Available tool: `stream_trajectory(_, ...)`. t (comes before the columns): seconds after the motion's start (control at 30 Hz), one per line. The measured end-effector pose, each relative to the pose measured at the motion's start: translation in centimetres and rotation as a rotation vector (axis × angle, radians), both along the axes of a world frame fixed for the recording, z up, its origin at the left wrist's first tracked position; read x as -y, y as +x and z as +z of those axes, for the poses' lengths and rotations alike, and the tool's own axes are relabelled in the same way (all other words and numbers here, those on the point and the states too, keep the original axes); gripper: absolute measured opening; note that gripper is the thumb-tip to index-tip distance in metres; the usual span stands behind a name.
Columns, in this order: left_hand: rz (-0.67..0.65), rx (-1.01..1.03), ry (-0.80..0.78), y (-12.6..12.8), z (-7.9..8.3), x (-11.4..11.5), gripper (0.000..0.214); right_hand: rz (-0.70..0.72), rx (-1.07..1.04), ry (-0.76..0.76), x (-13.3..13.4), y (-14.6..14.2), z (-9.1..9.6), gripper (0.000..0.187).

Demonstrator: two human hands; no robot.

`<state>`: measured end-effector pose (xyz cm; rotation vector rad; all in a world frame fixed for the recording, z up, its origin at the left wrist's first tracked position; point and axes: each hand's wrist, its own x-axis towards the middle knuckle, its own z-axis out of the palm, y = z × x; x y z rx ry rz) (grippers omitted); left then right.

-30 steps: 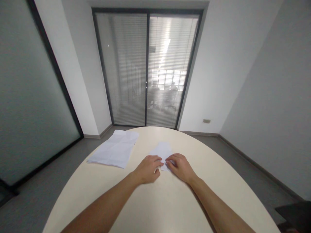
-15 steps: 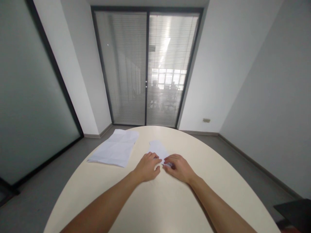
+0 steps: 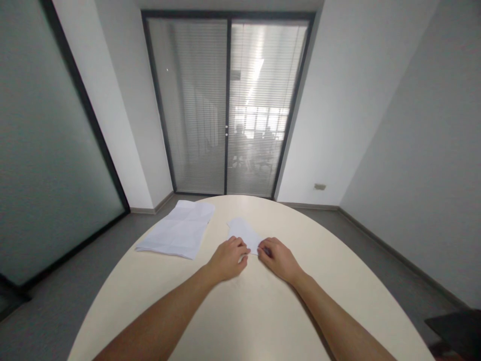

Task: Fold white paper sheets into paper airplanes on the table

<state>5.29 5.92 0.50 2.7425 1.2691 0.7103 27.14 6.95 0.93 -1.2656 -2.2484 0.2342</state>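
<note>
While our left hand (image 3: 228, 258) rests over the near left edge of a small white angular piece of paper (image 3: 243, 231), our right hand (image 3: 278, 258) sits at its near right corner. We have the left fingers loosely bent on the paper, the thumb just below the index finger, and we cannot tell whether any of the sheet is caught between them. With the right hand we pinch that corner, thumb and fingertips drawn together. Between the two hands a short stretch of the near edge shows, and the rest of the paper spreads flat to the far left.

We work at a round cream-coloured table (image 3: 240, 311), with the paper lying near its middle and both our forearms reaching in across the near part. To the far left of our left hand, well apart from it, we see larger creased white sheets of paper (image 3: 178, 229) at the table's edge. Beyond the far rim we face dark-framed glass panels (image 3: 227, 105) with pale horizontal blinds. A small rectangular wall plate (image 3: 319, 187) sits low on the white wall (image 3: 330, 125) to the far right.
</note>
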Motion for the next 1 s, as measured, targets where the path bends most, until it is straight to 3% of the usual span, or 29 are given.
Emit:
stream_trajectory(0.7, -0.094, -0.026, -0.016, -0.10, 0.39, 0.14, 0.027, -0.040, -0.056, 0.007, -0.51, 0.29, -0.43, 0.015)
stream_trajectory(1.0, -0.062, -0.031, 0.005, 0.06, 0.07, 0.14, 0.029, 0.110, 0.020, 0.034, 0.17, 0.12, 0.22, 0.024)
